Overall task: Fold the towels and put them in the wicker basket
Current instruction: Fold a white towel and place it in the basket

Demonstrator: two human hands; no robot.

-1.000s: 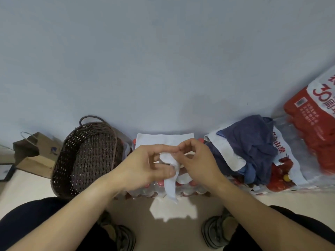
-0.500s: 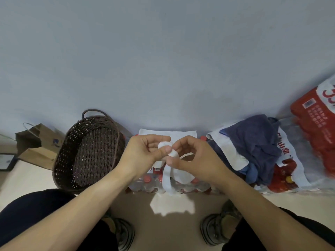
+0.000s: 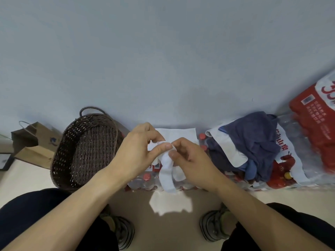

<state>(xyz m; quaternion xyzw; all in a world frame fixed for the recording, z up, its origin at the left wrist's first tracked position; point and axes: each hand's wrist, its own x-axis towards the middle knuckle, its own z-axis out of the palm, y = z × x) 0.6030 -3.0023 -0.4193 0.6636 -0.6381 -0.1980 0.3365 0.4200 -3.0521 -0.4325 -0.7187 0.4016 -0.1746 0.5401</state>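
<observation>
My left hand (image 3: 139,153) and my right hand (image 3: 190,160) meet in the middle and both pinch the top of a small white towel (image 3: 167,174), which hangs down between them in a narrow bunched strip. Behind the hands a folded white towel (image 3: 179,135) lies flat on a pack of water bottles (image 3: 145,180). The dark brown wicker basket (image 3: 87,149) stands to the left of my left hand and looks empty. A heap of dark blue, light blue and white towels (image 3: 252,142) lies to the right.
A pale blue wall (image 3: 163,60) rises close behind everything. Brown paper bags (image 3: 34,142) lie left of the basket. Plastic-wrapped bottle packs with red labels (image 3: 311,142) fill the right side. My knees and shoes (image 3: 212,227) frame the beige floor (image 3: 163,223) below.
Both hands have risen slightly with the white towel and the pinch has tightened at its top. The view has dropped a little.
</observation>
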